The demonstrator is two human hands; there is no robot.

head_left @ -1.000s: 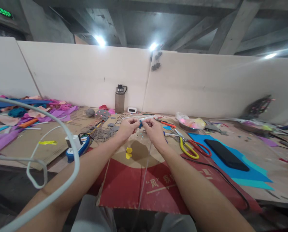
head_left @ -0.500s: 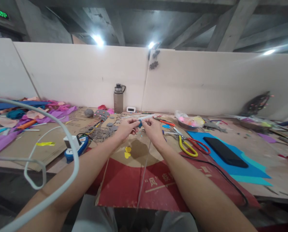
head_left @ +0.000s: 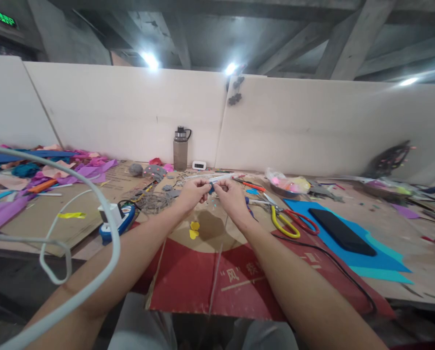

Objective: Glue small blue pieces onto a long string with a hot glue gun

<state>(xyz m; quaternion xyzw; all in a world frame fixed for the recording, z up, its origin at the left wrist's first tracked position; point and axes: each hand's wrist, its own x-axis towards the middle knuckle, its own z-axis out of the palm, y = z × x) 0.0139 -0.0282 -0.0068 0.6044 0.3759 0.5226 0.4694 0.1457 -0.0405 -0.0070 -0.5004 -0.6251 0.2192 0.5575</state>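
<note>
A small dark blue piece (head_left: 211, 187), too small to make out exactly, is pinched between my two hands above the cardboard. My left hand (head_left: 195, 192) grips it from the left with thumb and forefinger, the other fingers curled. From the right, my right hand (head_left: 229, 195) closes its fingertips on the same piece. Small yellow cut-out pieces (head_left: 194, 230) lie on the red and tan cardboard (head_left: 188, 282) below my hands. Right of my right hand lie yellow-handled scissors (head_left: 285, 224) and red-handled scissors (head_left: 305, 221).
A black phone (head_left: 341, 231) rests on blue sheets (head_left: 389, 262) at the right. A bottle (head_left: 180, 150) and a small white clock (head_left: 199, 166) stand at the back. A blue power strip (head_left: 118, 224) sits left, near a looping white cable (head_left: 117, 253). Colourful scraps (head_left: 89, 170) pile up far left.
The whole view has shifted very slightly, with things sitting a little further right. Both hands stay together on the blue piece, with only tiny finger movement.
</note>
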